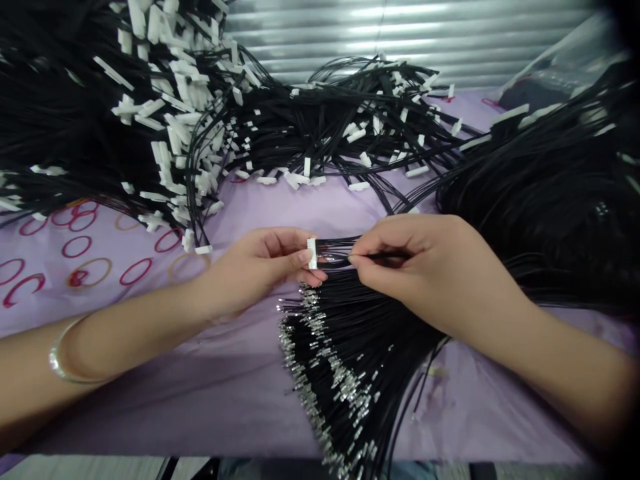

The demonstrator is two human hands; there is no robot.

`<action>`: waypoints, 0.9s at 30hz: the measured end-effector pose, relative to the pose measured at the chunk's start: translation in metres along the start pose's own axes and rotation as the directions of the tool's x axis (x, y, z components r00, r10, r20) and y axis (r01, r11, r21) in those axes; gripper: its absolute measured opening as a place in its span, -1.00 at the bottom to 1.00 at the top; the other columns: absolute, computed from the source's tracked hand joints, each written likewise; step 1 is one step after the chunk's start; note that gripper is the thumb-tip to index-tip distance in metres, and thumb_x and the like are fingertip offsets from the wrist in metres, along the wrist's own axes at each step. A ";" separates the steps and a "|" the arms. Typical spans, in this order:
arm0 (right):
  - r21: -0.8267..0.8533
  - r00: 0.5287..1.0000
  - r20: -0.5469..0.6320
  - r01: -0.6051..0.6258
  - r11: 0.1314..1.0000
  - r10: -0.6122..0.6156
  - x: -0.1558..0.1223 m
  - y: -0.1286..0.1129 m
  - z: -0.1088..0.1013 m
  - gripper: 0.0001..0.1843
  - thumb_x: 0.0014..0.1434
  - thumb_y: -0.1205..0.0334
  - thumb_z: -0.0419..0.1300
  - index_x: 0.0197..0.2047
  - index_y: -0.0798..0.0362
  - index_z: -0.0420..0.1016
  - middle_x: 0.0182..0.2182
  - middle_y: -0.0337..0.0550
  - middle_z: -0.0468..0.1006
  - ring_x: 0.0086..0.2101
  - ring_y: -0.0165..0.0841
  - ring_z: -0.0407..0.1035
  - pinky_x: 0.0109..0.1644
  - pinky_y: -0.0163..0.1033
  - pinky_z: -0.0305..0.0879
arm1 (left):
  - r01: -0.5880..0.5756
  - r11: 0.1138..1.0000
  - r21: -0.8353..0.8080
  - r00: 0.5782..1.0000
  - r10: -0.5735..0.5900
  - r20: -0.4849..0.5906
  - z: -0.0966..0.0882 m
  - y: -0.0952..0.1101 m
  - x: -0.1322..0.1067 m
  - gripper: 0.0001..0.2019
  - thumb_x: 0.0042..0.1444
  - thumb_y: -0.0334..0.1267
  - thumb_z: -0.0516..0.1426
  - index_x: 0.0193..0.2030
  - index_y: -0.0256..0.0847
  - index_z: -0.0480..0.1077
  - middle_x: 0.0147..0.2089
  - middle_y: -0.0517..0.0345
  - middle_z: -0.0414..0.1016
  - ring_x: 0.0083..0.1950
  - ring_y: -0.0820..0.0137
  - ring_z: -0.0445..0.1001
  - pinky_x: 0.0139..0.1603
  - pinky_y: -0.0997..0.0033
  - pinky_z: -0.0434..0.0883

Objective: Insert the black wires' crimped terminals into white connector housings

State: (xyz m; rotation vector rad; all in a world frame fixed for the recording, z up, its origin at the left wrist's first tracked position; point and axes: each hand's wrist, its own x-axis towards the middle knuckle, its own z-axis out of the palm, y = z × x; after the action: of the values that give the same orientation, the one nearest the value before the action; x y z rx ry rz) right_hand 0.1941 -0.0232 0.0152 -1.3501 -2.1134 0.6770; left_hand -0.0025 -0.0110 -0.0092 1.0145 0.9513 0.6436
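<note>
My left hand (273, 260) pinches a small white connector housing (313, 254) between thumb and fingers. Several black wires (335, 242) run out of the housing's right side. Close by on the right, my right hand (415, 260) is closed, its thumb and fingertip gripping a thin black wire (345, 257) near the housing. The wire's very end is too small to make out. Beneath both hands a fanned bundle of black wires with silver crimped terminals (345, 373) spreads down toward the table's front edge.
A large heap of black cables with white connectors (175, 120) rises at the left. More cables (320, 120) lie along the back by a corrugated metallic surface (390, 33). A thick black wire bundle (550, 200) fills the right. Red and tan rubber bands (77, 247) lie on the purple tablecloth (200, 400).
</note>
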 end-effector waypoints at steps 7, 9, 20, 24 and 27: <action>-0.005 1.000 0.006 -0.002 1.000 0.002 0.000 -0.001 0.000 -0.86 -0.01 0.39 0.16 -0.54 0.05 0.49 -0.61 -0.34 0.44 -0.59 -0.54 0.24 -0.52 -0.34 0.08 | -0.005 1.000 0.013 1.000 0.005 -0.001 -0.001 -0.001 0.001 -0.84 0.04 -0.31 0.18 -0.24 -0.34 0.43 -0.35 0.13 0.54 -0.33 0.59 0.51 -0.26 0.68 0.46; -0.011 1.000 0.007 -0.001 1.000 0.001 -0.001 -0.001 0.000 -0.85 -0.03 0.41 0.15 -0.55 0.05 0.49 -0.61 -0.34 0.43 -0.59 -0.54 0.24 -0.50 -0.35 0.08 | 0.001 1.000 0.017 1.000 -0.001 -0.007 -0.001 -0.001 0.000 -0.83 0.04 -0.31 0.19 -0.23 -0.35 0.43 -0.34 0.13 0.54 -0.33 0.59 0.51 -0.26 0.67 0.47; 0.020 0.998 0.044 -0.048 0.999 0.047 -0.002 -0.003 0.000 -0.85 -0.02 0.37 0.14 -0.59 0.09 0.44 -0.69 -0.37 0.37 -0.64 -0.60 0.15 -0.57 -0.40 0.00 | -0.024 0.998 0.064 0.999 0.021 0.036 -0.002 -0.002 0.001 -0.85 0.06 -0.33 0.16 -0.23 -0.35 0.43 -0.32 0.11 0.52 -0.30 0.59 0.50 -0.24 0.69 0.47; 0.041 0.996 0.049 -0.071 0.997 0.069 -0.002 -0.003 0.000 -0.85 -0.02 0.37 0.14 -0.58 0.09 0.45 -0.69 -0.37 0.36 -0.65 -0.60 0.14 -0.59 -0.41 -0.01 | -0.021 0.997 0.069 0.999 0.018 0.045 -0.003 -0.002 0.001 -0.86 0.07 -0.33 0.16 -0.23 -0.33 0.43 -0.33 0.13 0.53 -0.31 0.60 0.50 -0.25 0.70 0.46; 0.042 0.997 0.046 -0.064 0.997 0.062 -0.002 -0.003 0.000 -0.85 -0.02 0.37 0.14 -0.58 0.10 0.46 -0.69 -0.36 0.37 -0.64 -0.59 0.15 -0.57 -0.41 0.00 | -0.017 0.998 0.063 0.999 0.014 0.043 -0.002 -0.002 0.001 -0.87 0.06 -0.33 0.16 -0.24 -0.32 0.42 -0.34 0.15 0.53 -0.32 0.61 0.50 -0.26 0.70 0.45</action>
State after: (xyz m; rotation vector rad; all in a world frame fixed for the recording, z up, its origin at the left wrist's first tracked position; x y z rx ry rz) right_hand 0.1928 -0.0257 0.0163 -1.3956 -2.0859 0.7814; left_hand -0.0039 -0.0102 -0.0115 1.0888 0.9323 0.6055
